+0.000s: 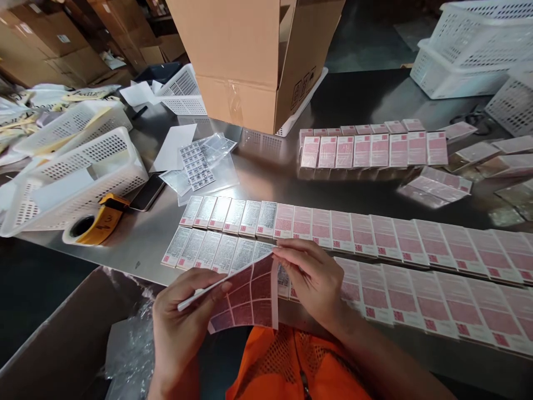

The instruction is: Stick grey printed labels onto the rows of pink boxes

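1. While my left hand (179, 322) pinches the near-left edge of the flexible pink sheet of printed labels (250, 297), thumb on top and fingers curled beneath and clamped on it, my right hand (314, 278) has its fingertips closed on the sheet's upper corner, apparently peeling one label.
2. I hold the sheet in the air just above the near edge of the steel table (137, 244), over my orange mesh vest (291, 361), its far corner overlapping the near row of flat pink-labelled packets (416, 294).
3. I judge its long axis to run from my left hand up and rightward to the raised corner; the printed face tilts toward me, the white backing faces left and down.
4. Risk as I see it: the sheet is bowed between the two grips, so a hard pull at the corner could crease it or tear a label.
5. A peeled label could fold onto itself or stick to my fingertips, since the pinch is tight.
6. The sheet's lower edge or my right wrist could brush the near row and skew packets that lie touching edge to edge, as do those in the far row of packets (375, 230).
7. The yellow tape dispenser (94, 222), white perforated plastic basket (75, 178) and open brown cardboard box (250, 61) are well apart.
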A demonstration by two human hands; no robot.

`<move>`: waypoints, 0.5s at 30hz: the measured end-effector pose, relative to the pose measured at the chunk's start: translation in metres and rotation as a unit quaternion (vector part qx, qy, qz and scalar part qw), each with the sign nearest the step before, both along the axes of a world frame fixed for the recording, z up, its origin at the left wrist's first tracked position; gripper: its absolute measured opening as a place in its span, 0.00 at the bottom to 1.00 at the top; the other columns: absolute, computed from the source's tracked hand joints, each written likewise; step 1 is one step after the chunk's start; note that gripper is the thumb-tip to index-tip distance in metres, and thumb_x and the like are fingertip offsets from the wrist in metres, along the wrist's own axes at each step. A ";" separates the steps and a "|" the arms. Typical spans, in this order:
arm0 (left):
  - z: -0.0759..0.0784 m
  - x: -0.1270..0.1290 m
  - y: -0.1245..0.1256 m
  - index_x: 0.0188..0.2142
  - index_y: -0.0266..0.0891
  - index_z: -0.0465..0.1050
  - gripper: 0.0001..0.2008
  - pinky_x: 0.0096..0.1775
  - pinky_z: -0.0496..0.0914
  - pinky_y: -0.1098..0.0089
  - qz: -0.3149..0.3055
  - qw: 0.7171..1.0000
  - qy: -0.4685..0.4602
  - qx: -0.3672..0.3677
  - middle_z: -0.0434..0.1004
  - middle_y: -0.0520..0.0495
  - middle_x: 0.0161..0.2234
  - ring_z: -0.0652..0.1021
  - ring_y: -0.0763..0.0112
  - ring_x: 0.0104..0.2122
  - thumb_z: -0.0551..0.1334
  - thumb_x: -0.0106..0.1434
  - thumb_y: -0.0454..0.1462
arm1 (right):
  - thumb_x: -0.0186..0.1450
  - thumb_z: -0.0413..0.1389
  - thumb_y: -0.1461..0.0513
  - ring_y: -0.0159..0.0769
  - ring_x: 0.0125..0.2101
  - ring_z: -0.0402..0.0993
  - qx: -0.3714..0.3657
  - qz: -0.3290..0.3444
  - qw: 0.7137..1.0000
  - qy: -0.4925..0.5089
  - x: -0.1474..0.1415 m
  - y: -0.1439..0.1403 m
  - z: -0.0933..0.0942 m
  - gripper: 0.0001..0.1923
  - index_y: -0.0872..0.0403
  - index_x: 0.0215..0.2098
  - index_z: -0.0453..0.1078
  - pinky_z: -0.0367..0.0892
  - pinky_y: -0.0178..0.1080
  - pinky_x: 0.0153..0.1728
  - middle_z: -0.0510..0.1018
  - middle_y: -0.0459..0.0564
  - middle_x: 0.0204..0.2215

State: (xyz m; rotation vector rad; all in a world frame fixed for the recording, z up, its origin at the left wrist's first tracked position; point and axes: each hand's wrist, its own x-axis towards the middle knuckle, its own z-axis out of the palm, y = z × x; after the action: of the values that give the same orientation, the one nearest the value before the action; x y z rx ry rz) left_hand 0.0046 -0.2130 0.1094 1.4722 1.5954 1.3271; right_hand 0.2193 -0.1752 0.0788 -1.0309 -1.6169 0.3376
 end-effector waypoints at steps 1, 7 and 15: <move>0.000 0.000 0.000 0.31 0.48 0.81 0.10 0.34 0.71 0.73 0.000 1.000 -0.002 -0.001 0.80 0.55 0.30 0.78 0.70 0.32 0.72 0.51 0.31 | 0.63 0.58 0.71 0.38 0.40 0.80 0.007 0.002 1.000 0.002 0.000 0.000 -0.001 0.16 0.46 0.44 0.76 0.79 0.39 0.38 0.82 0.50 0.39; 0.002 0.000 -0.003 0.32 0.48 0.81 0.11 0.32 0.71 0.73 0.004 1.000 -0.025 -0.009 0.80 0.54 0.31 0.78 0.69 0.33 0.72 0.51 0.30 | 0.63 0.58 0.72 0.38 0.42 0.80 0.008 0.006 1.000 0.007 0.000 -0.003 -0.002 0.17 0.46 0.44 0.76 0.80 0.40 0.40 0.82 0.50 0.41; 0.002 0.004 0.005 0.30 0.42 0.80 0.09 0.29 0.71 0.74 0.078 0.991 -0.073 -0.082 0.80 0.52 0.28 0.78 0.70 0.28 0.74 0.47 0.35 | 0.66 0.54 0.71 0.38 0.46 0.78 -0.026 0.034 0.998 -0.053 -0.001 -0.002 0.003 0.10 0.51 0.40 0.73 0.77 0.37 0.43 0.79 0.54 0.46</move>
State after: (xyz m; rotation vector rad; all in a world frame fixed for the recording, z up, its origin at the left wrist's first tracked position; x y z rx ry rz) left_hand 0.0082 -0.2078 0.1112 1.1474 1.7066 1.3209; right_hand 0.2187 -0.1773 0.0813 -1.0500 -1.7488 0.3776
